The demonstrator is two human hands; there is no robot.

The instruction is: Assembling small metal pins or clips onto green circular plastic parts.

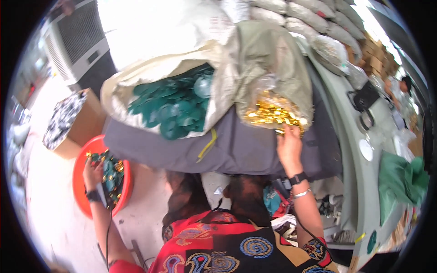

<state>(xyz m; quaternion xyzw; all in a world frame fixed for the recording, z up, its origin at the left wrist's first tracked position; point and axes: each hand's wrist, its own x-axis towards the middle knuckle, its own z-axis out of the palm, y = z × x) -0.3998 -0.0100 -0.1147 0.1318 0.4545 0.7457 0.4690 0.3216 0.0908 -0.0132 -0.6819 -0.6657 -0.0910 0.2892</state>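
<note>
My left hand (93, 174) is over the orange-red basin (76, 182), its fingers apart above a mix of green and gold pieces (111, 170). No held thing shows clearly in it. At the mouth of the right-hand sack (268, 50), my right hand (290, 144) has its fingers pinched on shiny gold foil pieces (273, 111); its fingertips are partly hidden among them. Beside that sack lies an open cream sack (116, 93) full of dark green, thin round discs (175, 111).
Both sacks rest on a grey padded surface (246, 157) in front of my legs, with a yellow strip (208, 145) hanging at its edge. A cardboard box (75, 132) of black-and-white pieces stands behind the basin. Stacked sacks (307, 18) fill the back; another person (398, 91) is at far right.
</note>
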